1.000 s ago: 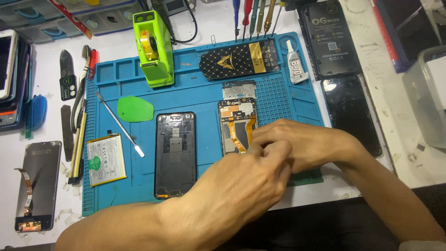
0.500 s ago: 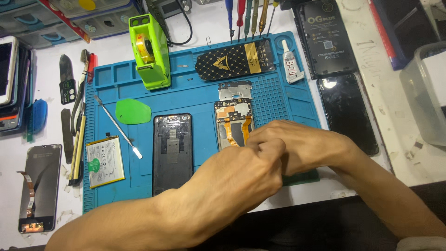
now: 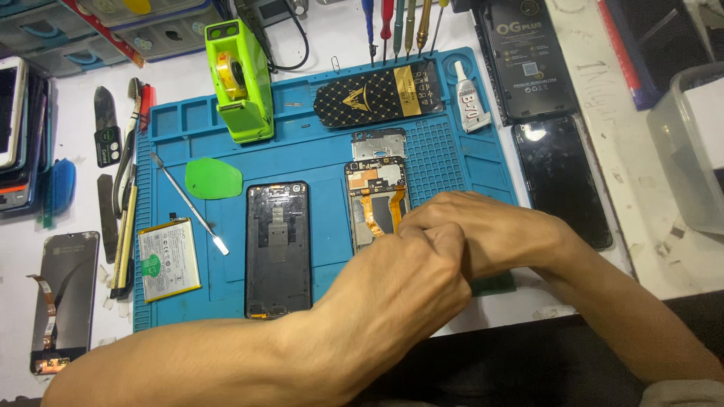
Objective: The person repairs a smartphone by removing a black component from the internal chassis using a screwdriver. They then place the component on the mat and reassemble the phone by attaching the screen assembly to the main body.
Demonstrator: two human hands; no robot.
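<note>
Both hands sit pressed together over the lower end of the opened phone body with the orange flex cable [image 3: 377,203]. I see my left hand [image 3: 411,283] curled into a loose fist, knuckles up, touching my right hand [image 3: 483,230], whose fingers are bent down onto the phone. What either one pinches is hidden under the knuckles, so I cannot tell whether anything is held. The phone lies on the blue silicone work mat [image 3: 317,151], its upper half showing above my fingers.

Just left of it lies a second black phone frame [image 3: 277,249], upright on the mat. Further left are a white rectangular battery [image 3: 169,259], a thin metal spudger [image 3: 188,203] lying at a slant, and a green teardrop-shaped plastic pick [image 3: 213,179].

Toward the far edge stand a lime-green tape dispenser [image 3: 240,79], a black back cover with a gold pattern [image 3: 377,94] and a small white glue tube [image 3: 467,109]. A dark glass screen panel [image 3: 562,177] lies off the mat to the right.
</note>
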